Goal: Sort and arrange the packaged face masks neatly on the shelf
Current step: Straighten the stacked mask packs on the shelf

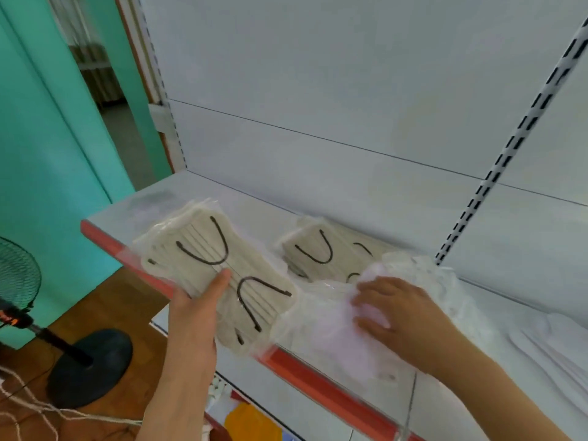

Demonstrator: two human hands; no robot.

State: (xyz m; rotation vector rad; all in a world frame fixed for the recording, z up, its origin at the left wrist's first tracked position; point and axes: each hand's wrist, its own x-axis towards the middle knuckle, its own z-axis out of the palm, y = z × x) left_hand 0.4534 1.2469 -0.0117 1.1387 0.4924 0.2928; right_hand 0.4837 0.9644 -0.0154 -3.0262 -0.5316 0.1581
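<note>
From the head view, one beige mask pack [321, 253] already lies flat toward the back of the shelf [203, 198], while the left hand [194, 316] clamps a second beige pack [219, 275] over the red front edge, not yet set down. The right hand [401, 316] presses with spread fingers on a white pack [334, 326] (blurred, contents unclear) at the shelf front, so most of the arranging looks still to be done.

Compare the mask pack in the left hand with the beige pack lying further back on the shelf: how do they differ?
The held pack is gripped by the left hand over the shelf's red front edge, tilted; the shelf pack lies flat on the shelf, untouched. The held pack shows whole; the shelf pack is partly hidden by the white pack under the right hand. Both hold beige masks with dark ear loops in clear wrap.
</note>
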